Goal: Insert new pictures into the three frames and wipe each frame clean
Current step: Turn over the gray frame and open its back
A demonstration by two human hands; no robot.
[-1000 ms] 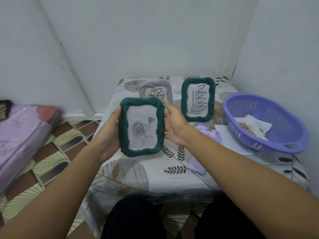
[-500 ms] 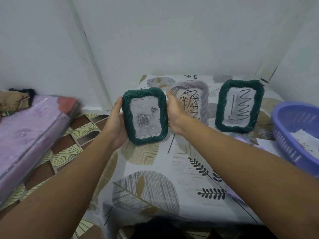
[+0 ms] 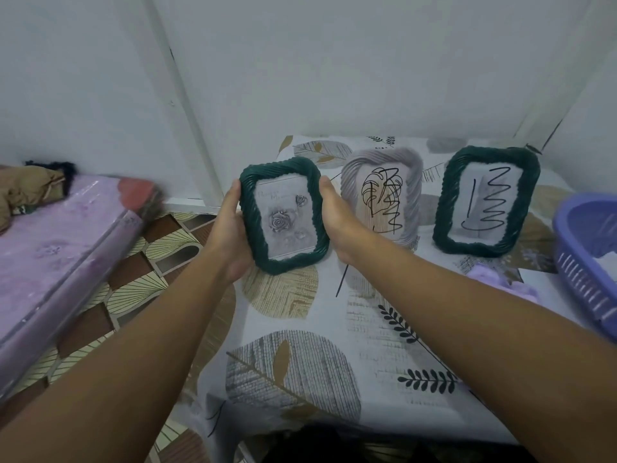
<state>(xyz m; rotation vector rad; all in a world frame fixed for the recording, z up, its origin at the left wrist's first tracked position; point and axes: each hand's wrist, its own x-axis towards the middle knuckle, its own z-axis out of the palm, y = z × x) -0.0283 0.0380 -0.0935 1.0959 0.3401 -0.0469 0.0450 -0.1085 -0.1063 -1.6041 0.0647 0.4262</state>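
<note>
1. The person holds a dark green frame (image 3: 284, 216) upright between both hands, over the far left part of the surface (image 3: 334, 329); the left hand (image 3: 230, 235) grips its left edge and the right hand (image 3: 337, 222) its right edge, each grip curled round the frame's border with the fingers behind it and out of sight.
2. The frame faces the person and carries a grey picture of roses; judging by that two-sided hold, it is being steadied to stand in line with the others.
3. Just right of it a grey frame (image 3: 384, 195) stands propped against nothing I can see, showing a black line drawing; the right hand covers its lower left corner.
4. Further right a second green frame (image 3: 485, 203) stands upright with a black zigzag scribble in it; all three sit near the far wall, faces toward the person, probably so that they can be looked over.
5. A lilac cloth (image 3: 500, 284) lies crumpled on the surface near the right forearm, handy for wiping; part of it is hidden by the arm.
6. A purple basket (image 3: 581, 262) is cut off at the right edge; something white lies inside, too little of it showing to name.
7. At the left a mattress (image 3: 50, 262) lies on the patterned floor, blurred; whether the held frame's lower edge touches the surface I cannot tell.
</note>
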